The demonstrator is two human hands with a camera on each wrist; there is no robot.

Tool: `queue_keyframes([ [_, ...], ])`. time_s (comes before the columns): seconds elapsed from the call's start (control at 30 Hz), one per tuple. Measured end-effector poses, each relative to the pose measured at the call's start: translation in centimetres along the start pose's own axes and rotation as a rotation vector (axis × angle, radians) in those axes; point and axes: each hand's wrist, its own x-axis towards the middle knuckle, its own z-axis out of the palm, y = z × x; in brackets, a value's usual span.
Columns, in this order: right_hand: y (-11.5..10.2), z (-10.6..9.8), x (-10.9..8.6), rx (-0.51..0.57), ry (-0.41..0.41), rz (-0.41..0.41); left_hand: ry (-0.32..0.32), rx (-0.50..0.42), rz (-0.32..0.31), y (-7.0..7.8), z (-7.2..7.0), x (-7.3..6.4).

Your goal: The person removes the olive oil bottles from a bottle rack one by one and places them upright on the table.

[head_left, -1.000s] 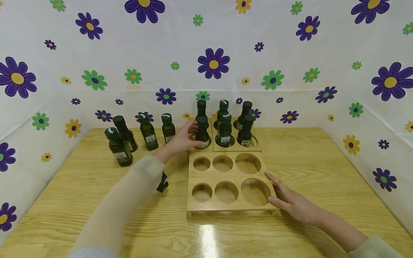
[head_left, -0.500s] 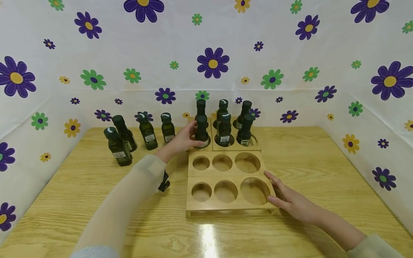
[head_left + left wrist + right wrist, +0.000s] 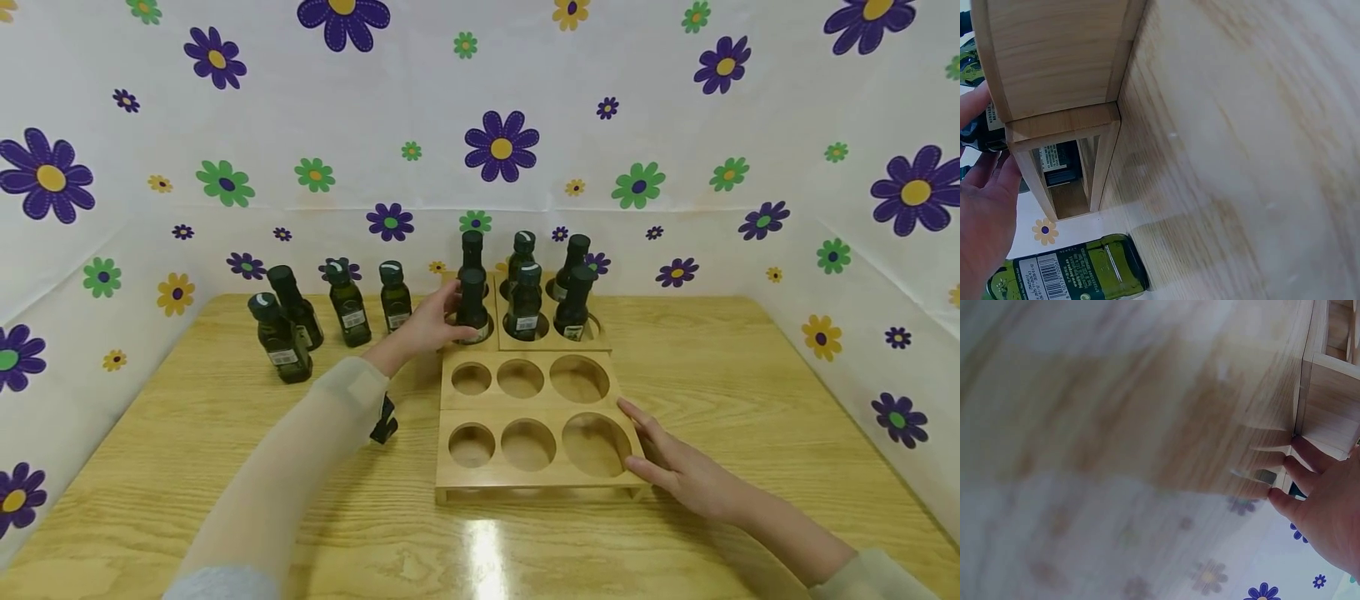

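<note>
progress: judged half filled, six capped dark bottles seated in rear holes of the wooden rack; six round front holes vacant, four glossy glass bottles outside on the counter | your left hand grips the near-left seated bottle | your right hand, fingers apart, touches the rack's side | wood smooth, pale, grained

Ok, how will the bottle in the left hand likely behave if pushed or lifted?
The bottle looks like dark glass, so probably rigid and breakable. Seated in a hole of the back rack, it would likely lean on the rim rather than topple. A second bottle stands close behind, so they may clink.
</note>
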Motion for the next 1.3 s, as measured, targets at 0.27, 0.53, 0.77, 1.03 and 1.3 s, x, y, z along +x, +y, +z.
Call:
queue_keyframes([
  [0.27, 0.3, 0.0, -0.1, 0.004, -0.005, 0.036, 0.019, -0.019, 0.056, 0.2, -0.2, 0.0],
  [0.53, 0.0, 0.0, -0.2, 0.020, -0.005, 0.020, 0.047, -0.032, 0.089, 1.6, -1.3, -0.3],
  [0.77, 0.2, 0.0, -0.1, 0.012, -0.002, 0.019, 0.040, -0.015, 0.129, 2.8, -2.5, -0.9],
  [1.03, 0.0, 0.0, -0.2, 0.011, -0.005, 0.011, 0.045, -0.013, 0.141, 3.7, -3.6, -1.8],
  [1.3, -0.1, 0.0, -0.1, 0.030, -0.017, 0.015, 0.038, -0.022, 0.130, 4.1, -4.7, -3.4],
])
